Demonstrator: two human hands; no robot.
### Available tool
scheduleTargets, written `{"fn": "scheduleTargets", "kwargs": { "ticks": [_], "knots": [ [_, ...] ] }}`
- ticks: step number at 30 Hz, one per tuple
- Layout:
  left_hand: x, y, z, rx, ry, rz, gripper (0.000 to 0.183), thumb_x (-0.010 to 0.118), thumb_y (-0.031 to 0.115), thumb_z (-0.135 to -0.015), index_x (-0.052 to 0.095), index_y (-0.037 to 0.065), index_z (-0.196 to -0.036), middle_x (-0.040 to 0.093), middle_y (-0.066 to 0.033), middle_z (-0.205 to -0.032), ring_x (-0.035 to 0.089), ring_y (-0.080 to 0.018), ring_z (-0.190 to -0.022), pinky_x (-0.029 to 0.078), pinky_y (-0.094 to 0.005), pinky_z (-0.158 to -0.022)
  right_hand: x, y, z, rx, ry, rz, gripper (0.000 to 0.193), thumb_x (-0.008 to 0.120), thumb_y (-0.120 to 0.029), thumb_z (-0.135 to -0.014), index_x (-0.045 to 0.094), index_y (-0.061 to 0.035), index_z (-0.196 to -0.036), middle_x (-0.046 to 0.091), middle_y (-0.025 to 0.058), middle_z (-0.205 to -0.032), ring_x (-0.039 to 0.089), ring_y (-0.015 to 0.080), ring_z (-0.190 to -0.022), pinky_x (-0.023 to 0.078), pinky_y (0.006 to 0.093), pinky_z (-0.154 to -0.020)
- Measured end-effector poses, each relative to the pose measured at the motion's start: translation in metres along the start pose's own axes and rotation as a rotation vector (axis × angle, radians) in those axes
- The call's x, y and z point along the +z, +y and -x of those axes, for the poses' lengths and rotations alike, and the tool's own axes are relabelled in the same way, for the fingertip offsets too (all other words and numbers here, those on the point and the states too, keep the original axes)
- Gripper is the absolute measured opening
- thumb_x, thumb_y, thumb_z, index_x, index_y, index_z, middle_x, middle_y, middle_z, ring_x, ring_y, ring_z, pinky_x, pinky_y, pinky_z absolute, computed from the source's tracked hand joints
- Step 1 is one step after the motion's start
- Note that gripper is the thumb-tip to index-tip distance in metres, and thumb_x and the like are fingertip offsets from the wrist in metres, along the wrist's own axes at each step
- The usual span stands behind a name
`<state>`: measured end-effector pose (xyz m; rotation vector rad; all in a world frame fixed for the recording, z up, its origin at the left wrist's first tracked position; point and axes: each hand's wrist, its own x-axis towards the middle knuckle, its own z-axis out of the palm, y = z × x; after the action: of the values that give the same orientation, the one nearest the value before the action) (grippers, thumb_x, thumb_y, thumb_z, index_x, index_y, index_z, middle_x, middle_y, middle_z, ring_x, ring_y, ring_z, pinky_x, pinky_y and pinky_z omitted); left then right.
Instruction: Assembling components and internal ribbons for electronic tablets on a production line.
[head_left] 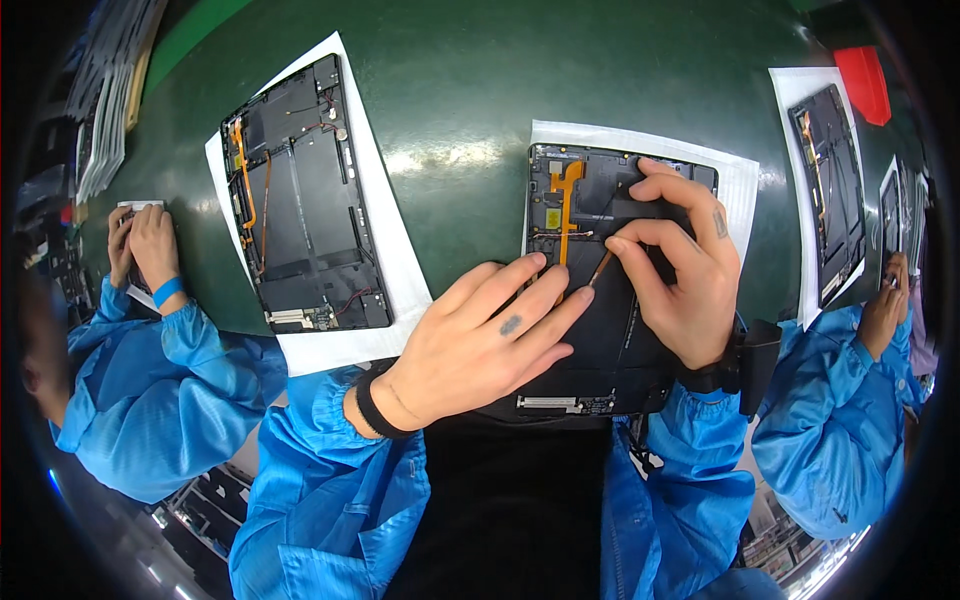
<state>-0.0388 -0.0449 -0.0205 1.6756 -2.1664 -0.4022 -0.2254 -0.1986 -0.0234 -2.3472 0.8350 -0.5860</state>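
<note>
An opened tablet, its dark inside facing up, lies in front of me on a white foam sheet. A wide orange ribbon cable runs down its left part, and a thin wire with a small white plug crosses it. My left hand rests over the tablet's left side, fingers spread and fingertips on the ribbon cable area. My right hand pinches the upper end of a narrow orange-brown strip between thumb and index finger. The strip's lower end meets a left fingertip.
Another opened tablet lies on white foam to my left. At the right is a third tablet, beside a red bin. People in blue sleeves work on both sides, one with hands at the left. The table is green.
</note>
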Motion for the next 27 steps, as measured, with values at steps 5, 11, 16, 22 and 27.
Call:
{"fn": "scheduleTargets", "kwargs": {
  "ticks": [5,11,16,22,27],
  "knots": [
    [0.004,0.004,-0.009,-0.029,0.033,-0.02,0.059,0.084,0.034,-0.081,0.072,0.016,-0.135,0.059,-0.0049,-0.122,0.059,-0.0273,-0.115,0.052,-0.0399,-0.096,0.001,0.001,0.001,-0.007,0.009,-0.007,0.012,0.083,0.003,-0.08,0.073,0.0003,-0.088,0.066,0.0148,-0.123,0.064,0.0375,-0.131,0.051,0.0434,-0.106],
    [0.002,0.009,-0.019,-0.071,0.038,-0.02,0.059,0.085,0.033,-0.081,0.072,0.015,-0.135,0.057,-0.0031,-0.117,0.055,-0.0251,-0.102,0.05,-0.0352,-0.09,0.004,0.004,0.001,-0.051,0.061,-0.023,0.017,0.083,0.004,-0.077,0.073,-0.0013,-0.091,0.067,0.0121,-0.12,0.065,0.0341,-0.124,0.05,0.0433,-0.101],
    [0.004,0.013,-0.025,-0.101,0.05,-0.056,0.059,0.085,0.033,-0.082,0.071,0.016,-0.137,0.057,-0.0027,-0.116,0.05,-0.0247,-0.093,0.049,-0.0336,-0.086,0.004,0.004,0.001,-0.055,0.086,-0.035,0.016,0.082,0.006,-0.078,0.074,0.0003,-0.091,0.068,0.013,-0.12,0.066,0.0353,-0.125,0.052,0.0432,-0.101],
    [0.006,0.017,-0.024,-0.129,0.057,-0.145,0.062,0.082,0.037,-0.086,0.066,0.019,-0.143,0.058,-0.0034,-0.116,0.049,-0.0261,-0.092,0.049,-0.035,-0.085,-0.021,0.011,0.009,-0.067,0.185,0.055,0.022,0.081,0.005,-0.079,0.077,0.0019,-0.1,0.069,0.015,-0.125,0.064,0.039,-0.13,0.054,0.0443,-0.105],
    [0.009,0.019,-0.023,-0.137,0.072,-0.225,0.061,0.078,0.04,-0.089,0.065,0.019,-0.145,0.058,-0.004,-0.113,0.049,-0.0261,-0.091,0.048,-0.0364,-0.083,-0.011,0.018,0.015,0.006,0.099,0.046,0.027,0.086,-0.005,-0.077,0.079,-0.0051,-0.104,0.066,0.0116,-0.133,0.053,0.0383,-0.14,0.045,0.0477,-0.114]
  ]
}}
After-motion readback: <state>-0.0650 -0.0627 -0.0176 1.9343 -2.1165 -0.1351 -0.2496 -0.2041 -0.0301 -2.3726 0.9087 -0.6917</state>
